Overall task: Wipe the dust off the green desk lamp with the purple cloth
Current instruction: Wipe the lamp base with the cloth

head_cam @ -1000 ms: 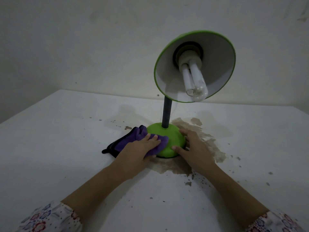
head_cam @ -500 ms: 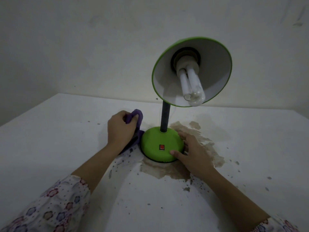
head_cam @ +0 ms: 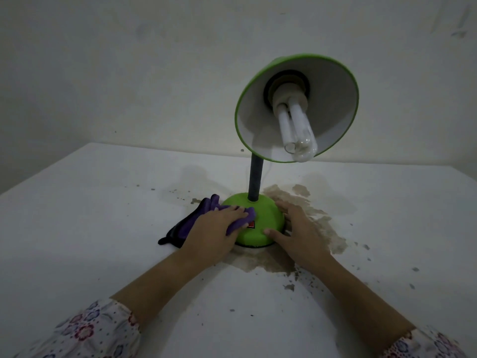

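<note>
**Two hands at the base of a green desk lamp**

Two bare hands reach forward over a white, stained counter (head_cam: pixel 103 215). The left hand (head_cam: pixel 214 233) lies on a crumpled purple cloth with a dark edge (head_cam: pixel 191 222), its fingers (head_cam: pixel 236 210) laid nearly flat and pressing the cloth onto the left side of the round green dome base (head_cam: pixel 260 223) of the green desk lamp with a white-lined cone shade (head_cam: pixel 296 107). Part of the cloth bunches just ahead of these fingertips on the dome; the rest trails out from under the palm onto the counter, away from the lamp. A small red switch (head_cam: pixel 251 224) shows just beside the cloth, below the fingertips.

The right hand (head_cam: pixel 296 228) steadies the base from the other side, fingers (head_cam: pixel 285 206) spread and relaxed against the dome's right flank, thumb touching its front edge. It grasps nothing.

Beyond the fingers, a dark ribbed neck (head_cam: pixel 255 182) rises upright from the dome to the tilted shade, where a white tube bulb (head_cam: pixel 296 130) points toward the viewer. Brown patches (head_cam: pixel 325 223) mark the counter beneath and beside the right hand. Floral sleeves (head_cam: pixel 98 329) cover both forearms.
</note>
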Tool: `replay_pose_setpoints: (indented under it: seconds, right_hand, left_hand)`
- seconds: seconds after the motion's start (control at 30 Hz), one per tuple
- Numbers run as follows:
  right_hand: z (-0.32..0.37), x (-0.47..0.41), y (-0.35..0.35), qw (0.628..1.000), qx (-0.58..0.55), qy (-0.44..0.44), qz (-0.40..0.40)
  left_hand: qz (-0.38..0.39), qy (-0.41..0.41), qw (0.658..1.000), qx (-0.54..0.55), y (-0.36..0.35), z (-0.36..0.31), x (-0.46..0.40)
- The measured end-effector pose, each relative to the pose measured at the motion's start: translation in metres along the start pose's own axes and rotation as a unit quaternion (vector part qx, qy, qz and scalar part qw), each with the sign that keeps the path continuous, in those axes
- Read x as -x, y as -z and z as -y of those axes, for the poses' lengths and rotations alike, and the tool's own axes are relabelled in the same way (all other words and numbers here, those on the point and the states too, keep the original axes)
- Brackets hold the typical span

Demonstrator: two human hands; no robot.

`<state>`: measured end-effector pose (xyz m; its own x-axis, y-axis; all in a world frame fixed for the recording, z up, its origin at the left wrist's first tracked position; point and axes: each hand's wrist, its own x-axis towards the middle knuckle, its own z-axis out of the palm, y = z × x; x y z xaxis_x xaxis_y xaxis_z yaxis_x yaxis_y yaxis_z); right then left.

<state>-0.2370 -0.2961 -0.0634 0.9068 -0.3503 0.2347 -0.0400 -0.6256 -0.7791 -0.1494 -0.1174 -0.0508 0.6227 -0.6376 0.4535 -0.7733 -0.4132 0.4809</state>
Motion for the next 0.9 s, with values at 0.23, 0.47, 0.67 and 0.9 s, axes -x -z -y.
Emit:
replay_pose_setpoints:
  seconds: [0.23, 0.47, 0.67, 0.9]
  right_hand:
    - [0.013, 0.006, 0.004, 0.998, 0.059, 0.028, -0.019]
    - [0.077, 0.030, 0.003, 0.982, -0.014, 0.176, 0.067]
    - [0.118, 0.029, 0.001, 0.973, -0.181, 0.137, 0.038]
    - [0.146, 0.027, 0.001, 0.965, -0.179, 0.189, 0.046]
  left_hand:
    - [0.036, 0.003, 0.998, 0.042, 0.019, -0.009, 0.026]
    - [-0.023, 0.006, 0.990, 0.136, 0.069, -0.025, 0.034]
    - [-0.005, 0.020, 0.981, 0.191, 0.102, -0.032, 0.028]
    - [0.180, 0.030, 0.962, 0.204, 0.145, -0.021, 0.034]
